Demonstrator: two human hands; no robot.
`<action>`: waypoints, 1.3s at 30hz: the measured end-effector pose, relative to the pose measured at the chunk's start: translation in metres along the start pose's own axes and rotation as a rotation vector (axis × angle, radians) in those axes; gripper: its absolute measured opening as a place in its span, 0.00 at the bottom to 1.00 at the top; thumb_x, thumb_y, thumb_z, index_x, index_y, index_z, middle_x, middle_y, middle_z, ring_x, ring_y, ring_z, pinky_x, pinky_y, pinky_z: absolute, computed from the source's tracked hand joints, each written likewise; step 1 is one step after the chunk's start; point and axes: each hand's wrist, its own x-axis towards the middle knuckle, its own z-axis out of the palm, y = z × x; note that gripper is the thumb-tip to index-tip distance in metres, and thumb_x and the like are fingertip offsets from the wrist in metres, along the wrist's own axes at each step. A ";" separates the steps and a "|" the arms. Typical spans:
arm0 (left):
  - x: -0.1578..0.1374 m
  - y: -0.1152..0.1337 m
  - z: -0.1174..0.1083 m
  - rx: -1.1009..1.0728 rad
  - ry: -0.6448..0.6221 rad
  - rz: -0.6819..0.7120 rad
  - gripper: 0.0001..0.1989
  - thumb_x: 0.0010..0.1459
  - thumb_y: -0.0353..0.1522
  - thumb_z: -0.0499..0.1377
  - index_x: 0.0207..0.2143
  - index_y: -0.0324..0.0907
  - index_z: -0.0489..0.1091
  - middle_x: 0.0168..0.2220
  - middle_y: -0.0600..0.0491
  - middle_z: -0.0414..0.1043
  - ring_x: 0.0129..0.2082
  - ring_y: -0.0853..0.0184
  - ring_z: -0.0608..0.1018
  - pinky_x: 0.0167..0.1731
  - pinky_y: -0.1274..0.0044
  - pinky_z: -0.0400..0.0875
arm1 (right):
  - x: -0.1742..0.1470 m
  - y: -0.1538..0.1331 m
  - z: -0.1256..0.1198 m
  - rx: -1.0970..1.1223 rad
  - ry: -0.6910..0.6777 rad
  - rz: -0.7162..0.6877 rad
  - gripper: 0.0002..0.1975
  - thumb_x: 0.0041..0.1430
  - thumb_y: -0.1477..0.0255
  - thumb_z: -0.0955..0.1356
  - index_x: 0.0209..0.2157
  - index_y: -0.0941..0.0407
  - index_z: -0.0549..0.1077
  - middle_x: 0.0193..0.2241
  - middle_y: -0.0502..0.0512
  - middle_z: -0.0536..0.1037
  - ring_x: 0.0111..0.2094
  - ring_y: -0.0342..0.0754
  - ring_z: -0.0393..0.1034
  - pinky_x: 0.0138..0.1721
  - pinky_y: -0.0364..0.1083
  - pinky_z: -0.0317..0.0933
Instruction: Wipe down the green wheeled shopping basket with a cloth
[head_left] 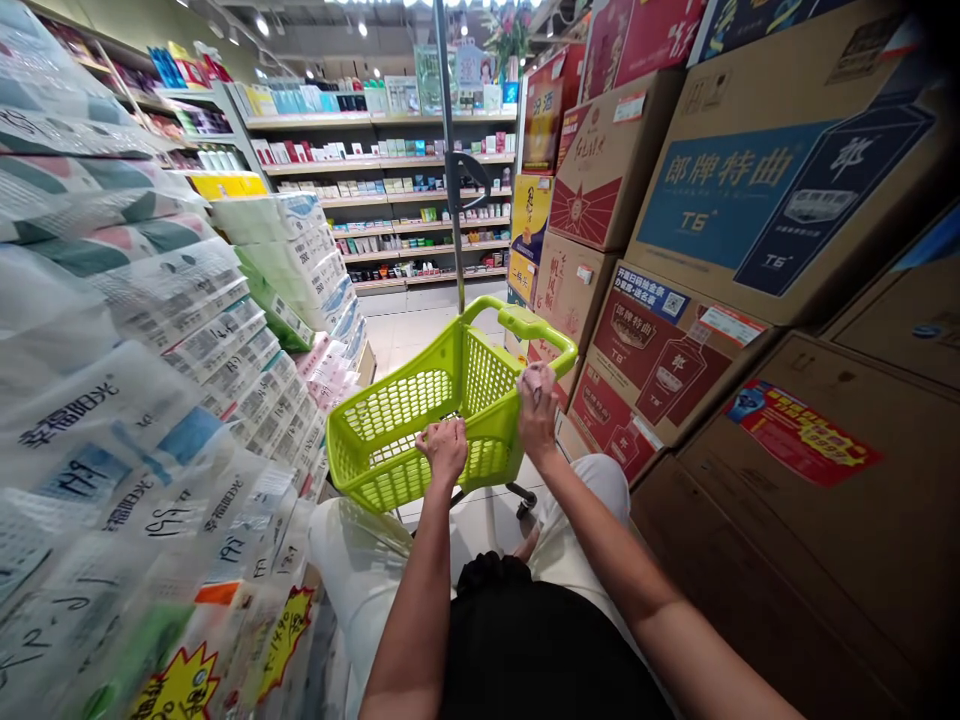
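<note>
A lime-green plastic shopping cart (360,425) with latticed sides stands turned sideways in front of my knees. Its basket shows nothing inside. My left hand (444,450) is closed over the near rim, fingers curled onto the inner side. At the corner below the handle (559,345), my right hand (536,415) presses a crumpled pinkish cloth (537,380) against the cart's edge. The cloth is mostly bunched under the fingers. Below the basket, a dark caster wheel (526,503) rests on the floor near my foot.
Wrapped paper packs (150,480) with handwritten prices are stacked high close on my left. Cardboard liquor cartons (720,180) form a wall on my right. A thin metal pole (448,130) rises behind the cart. Stocked shelves (382,160) cross the far end of the tiled aisle (409,325).
</note>
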 end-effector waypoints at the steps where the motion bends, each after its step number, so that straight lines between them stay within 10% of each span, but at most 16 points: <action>1: 0.000 0.000 0.000 -0.002 -0.006 0.003 0.19 0.74 0.38 0.46 0.37 0.45 0.74 0.45 0.50 0.80 0.52 0.58 0.72 0.59 0.60 0.53 | -0.013 -0.007 0.004 0.035 -0.012 -0.075 0.31 0.63 0.83 0.58 0.66 0.60 0.67 0.67 0.72 0.62 0.63 0.62 0.59 0.60 0.61 0.60; 4: -0.001 -0.002 -0.001 -0.007 -0.017 0.019 0.19 0.74 0.37 0.45 0.38 0.45 0.74 0.45 0.50 0.80 0.52 0.58 0.72 0.59 0.59 0.53 | -0.042 -0.017 0.011 0.139 0.032 -0.213 0.28 0.65 0.82 0.59 0.63 0.54 0.70 0.62 0.64 0.69 0.59 0.55 0.64 0.59 0.55 0.65; 8: 0.000 -0.003 -0.003 -0.064 -0.033 0.010 0.22 0.74 0.38 0.42 0.40 0.46 0.75 0.45 0.48 0.80 0.54 0.57 0.73 0.62 0.58 0.53 | -0.053 -0.015 0.013 0.057 0.112 -0.048 0.23 0.67 0.79 0.60 0.59 0.58 0.73 0.62 0.67 0.67 0.58 0.57 0.64 0.58 0.56 0.65; 14: 0.000 -0.009 -0.019 -0.341 -0.088 -0.081 0.40 0.73 0.46 0.27 0.46 0.46 0.79 0.51 0.48 0.80 0.59 0.57 0.74 0.68 0.56 0.47 | -0.062 -0.006 0.016 0.022 -0.027 -0.401 0.21 0.66 0.82 0.63 0.54 0.51 0.79 0.53 0.60 0.78 0.47 0.52 0.67 0.50 0.51 0.64; 31: -0.001 -0.033 -0.026 -0.223 -0.092 -0.133 0.48 0.70 0.49 0.21 0.40 0.46 0.81 0.48 0.46 0.81 0.61 0.56 0.73 0.69 0.54 0.46 | -0.056 -0.015 0.005 -0.091 -0.025 0.052 0.25 0.68 0.80 0.61 0.62 0.52 0.73 0.59 0.64 0.75 0.54 0.58 0.61 0.53 0.57 0.56; 39: -0.003 -0.034 -0.024 -0.206 -0.102 -0.092 0.44 0.72 0.48 0.24 0.42 0.47 0.80 0.49 0.46 0.81 0.60 0.56 0.73 0.69 0.53 0.48 | -0.054 -0.043 0.001 -0.111 -0.134 -0.127 0.25 0.65 0.82 0.63 0.59 0.49 0.76 0.58 0.58 0.77 0.50 0.55 0.62 0.48 0.52 0.54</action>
